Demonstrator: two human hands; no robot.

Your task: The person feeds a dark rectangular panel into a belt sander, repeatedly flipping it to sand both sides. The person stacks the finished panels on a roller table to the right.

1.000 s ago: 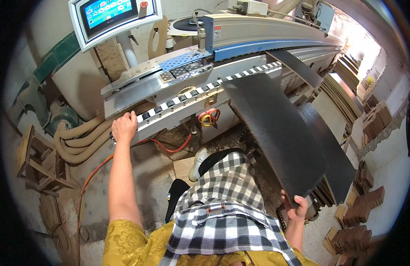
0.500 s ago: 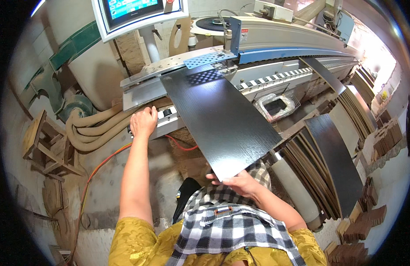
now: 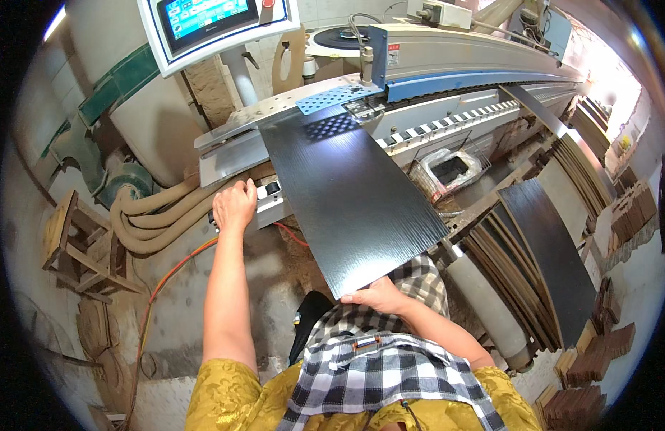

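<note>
A long black wood-grain board (image 3: 354,201) slants across the middle, its far end under the blue perforated guard (image 3: 336,99) of a long machine. My right hand (image 3: 379,294) grips the board's near edge by the corner, thumb along the edge and fingers mostly hidden beneath. To the left of the board, my left hand (image 3: 235,205) is closed at the end of a short white rail bar (image 3: 269,207) with black rollers. A dark bit shows beside its fingers, but what it holds is mostly hidden.
A touchscreen panel (image 3: 206,18) stands at far left above thick hoses (image 3: 156,215) and a wooden stool (image 3: 77,241). Another dark panel (image 3: 532,108) lies farther along the machine. At right, stacked boards (image 3: 551,251) lean beside a grey roller (image 3: 490,309). A lined basket (image 3: 447,172) sits below the machine.
The board's near end has swung a little left, with my right hand following. The panel farther along the machine has slid slightly away. My left hand stays at the rail bar.
</note>
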